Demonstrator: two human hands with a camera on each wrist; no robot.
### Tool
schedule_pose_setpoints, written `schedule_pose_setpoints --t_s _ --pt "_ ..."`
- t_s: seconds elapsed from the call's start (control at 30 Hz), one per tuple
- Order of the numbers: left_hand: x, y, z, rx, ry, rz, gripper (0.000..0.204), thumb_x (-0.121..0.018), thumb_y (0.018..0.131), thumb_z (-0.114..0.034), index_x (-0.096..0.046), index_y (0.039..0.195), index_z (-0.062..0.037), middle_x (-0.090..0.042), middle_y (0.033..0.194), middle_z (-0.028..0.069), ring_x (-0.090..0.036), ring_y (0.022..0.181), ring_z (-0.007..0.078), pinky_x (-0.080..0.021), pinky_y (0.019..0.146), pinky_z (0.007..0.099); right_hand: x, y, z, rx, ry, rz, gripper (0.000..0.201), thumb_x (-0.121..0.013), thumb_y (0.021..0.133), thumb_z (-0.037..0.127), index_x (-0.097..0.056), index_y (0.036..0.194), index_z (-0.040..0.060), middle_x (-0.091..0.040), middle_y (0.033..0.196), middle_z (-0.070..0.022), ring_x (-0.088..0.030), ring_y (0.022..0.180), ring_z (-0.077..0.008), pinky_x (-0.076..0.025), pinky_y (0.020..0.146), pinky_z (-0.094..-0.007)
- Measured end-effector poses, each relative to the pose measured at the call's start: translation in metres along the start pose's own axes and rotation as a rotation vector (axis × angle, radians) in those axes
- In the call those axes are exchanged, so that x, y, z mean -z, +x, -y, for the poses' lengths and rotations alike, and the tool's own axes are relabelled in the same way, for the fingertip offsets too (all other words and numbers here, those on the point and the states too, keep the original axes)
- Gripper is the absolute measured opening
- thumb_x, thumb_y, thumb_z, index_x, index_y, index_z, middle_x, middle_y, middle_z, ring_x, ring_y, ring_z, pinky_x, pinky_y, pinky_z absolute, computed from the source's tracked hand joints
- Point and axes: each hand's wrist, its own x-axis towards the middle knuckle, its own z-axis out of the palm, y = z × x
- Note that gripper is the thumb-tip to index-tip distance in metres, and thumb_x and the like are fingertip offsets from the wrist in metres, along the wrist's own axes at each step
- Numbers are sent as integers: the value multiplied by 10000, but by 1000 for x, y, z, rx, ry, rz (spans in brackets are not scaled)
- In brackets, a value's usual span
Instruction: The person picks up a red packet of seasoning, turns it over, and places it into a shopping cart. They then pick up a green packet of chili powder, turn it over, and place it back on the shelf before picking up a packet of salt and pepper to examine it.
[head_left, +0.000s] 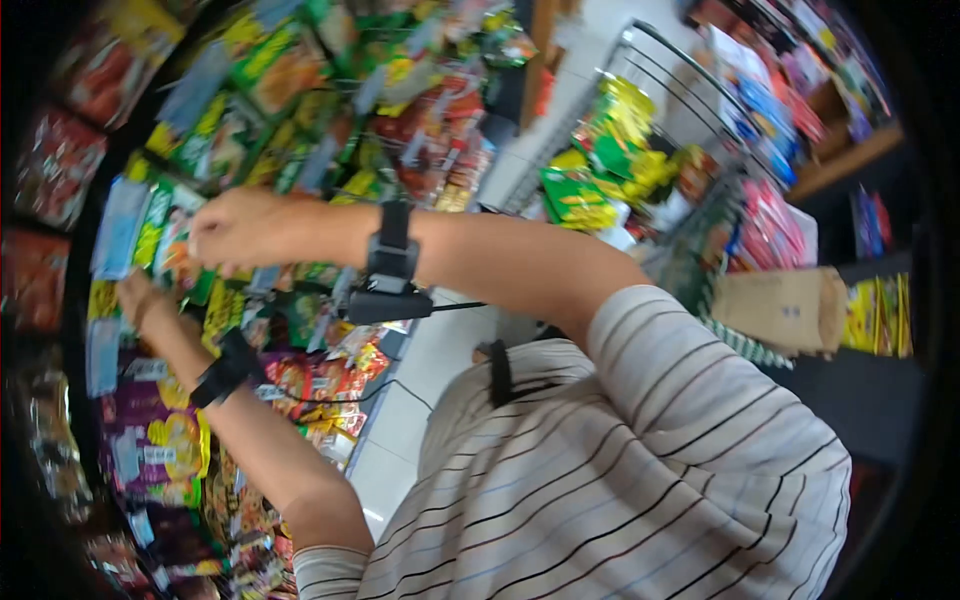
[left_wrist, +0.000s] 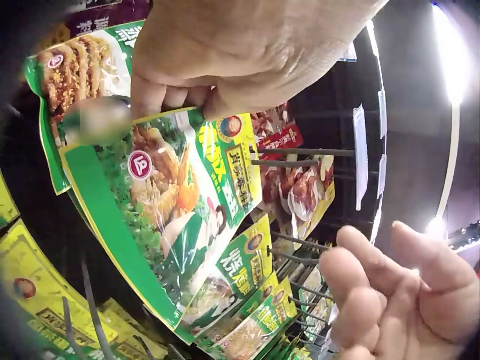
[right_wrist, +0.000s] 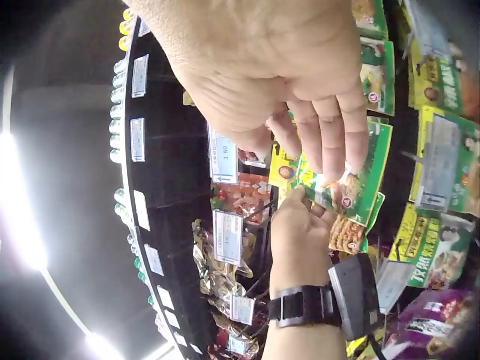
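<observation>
A green snack packet (left_wrist: 161,217) with a food picture hangs among others on a peg display. My left hand (left_wrist: 247,52) pinches its top edge between thumb and fingers. The right wrist view shows that left hand (right_wrist: 300,225) reaching up to the same packet (right_wrist: 360,176). My right hand (right_wrist: 300,82) hovers over it with its fingers fairly straight, their tips (right_wrist: 334,154) at the packet's face. From the left wrist it shows as a loosely open right hand (left_wrist: 397,300) holding nothing. In the head view both the left hand (head_left: 140,298) and the right hand (head_left: 232,228) are at the display.
Rows of snack packets (head_left: 290,70) fill the wall on metal pegs (left_wrist: 300,154) with price tags (right_wrist: 223,154). A wire rack (head_left: 620,140) with yellow-green packets stands behind on the right, next to a cardboard box (head_left: 790,305) and further shelves (head_left: 850,150).
</observation>
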Motion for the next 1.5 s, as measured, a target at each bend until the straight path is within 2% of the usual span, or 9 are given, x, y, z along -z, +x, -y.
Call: schedule_pose_setpoints --t_s 0.07,0.23,0.57,0.73,0.9,1.03,1.13,1.27,1.5 --pt "0 -2 -4 69 -20 21 477 -572 992 -308 -536 1323 33 -587 1197 145 -590 916 225 -507 695 350 -2 -17 -14 -100 117 -18 311 -616 878 302 -693 1022 36 -720 898 -69 -710 766 -142 -553 607 -313" --pt "5 -8 21 29 -218 144 527 -578 996 -239 -400 1372 85 -583 1204 249 -640 1095 349 -560 925 423 16 -61 -36 -145 151 -9 302 -618 877 294 -685 1020 36 -717 898 -60 -716 747 -156 -538 640 -284" --pt "-8 -127 2 -239 173 -16 450 -560 1012 -297 -546 1302 46 -602 1263 129 -598 1103 224 -500 931 352 88 -161 -56 -246 154 -40 333 -567 926 294 -662 1065 7 -707 948 -104 -711 781 -176 -556 655 -311" --pt "-53 -205 9 -176 154 256 361 -552 1022 -277 -593 1247 2 -622 1186 105 -592 982 169 -491 857 314 141 -217 -84 -309 239 -100 336 -596 944 317 -661 1050 5 -712 915 -106 -712 763 -178 -561 645 -301" --pt "-130 -296 -3 -42 145 726 261 -553 1019 -221 -622 1181 -28 -653 1055 65 -603 952 166 -486 857 294 228 -285 -86 -450 250 -299 275 -614 977 283 -657 1091 36 -713 975 -78 -690 825 -146 -552 725 -280" --pt "-169 -368 -32 -1 256 1165 306 -573 997 -210 -597 1203 14 -674 1093 149 -633 1007 227 -483 897 322 275 -336 -99 -541 178 -337 243 -622 966 279 -663 1070 63 -703 922 -11 -682 816 -116 -548 730 -264" --pt "-189 -398 -54 62 293 1281 333 -605 975 -223 -592 1210 13 -669 1134 215 -645 1062 322 -487 929 397 307 -366 -120 -602 156 -349 233 -586 919 254 -652 994 44 -704 957 -52 -702 814 -146 -578 702 -294" --pt "-208 -418 -78 198 222 1233 290 -602 984 -194 -609 1182 17 -690 1093 169 -663 1005 233 -503 886 343 364 -397 -148 -612 188 -431 213 -620 942 267 -663 1013 71 -670 958 10 -685 822 -136 -564 709 -265" --pt "-209 -451 -92 254 292 1138 265 -593 994 -192 -636 1148 19 -709 1023 115 -656 961 173 -499 867 299 462 -423 -218 -619 321 -699 254 -659 894 227 -635 1046 26 -665 951 -77 -710 825 -230 -586 686 -337"
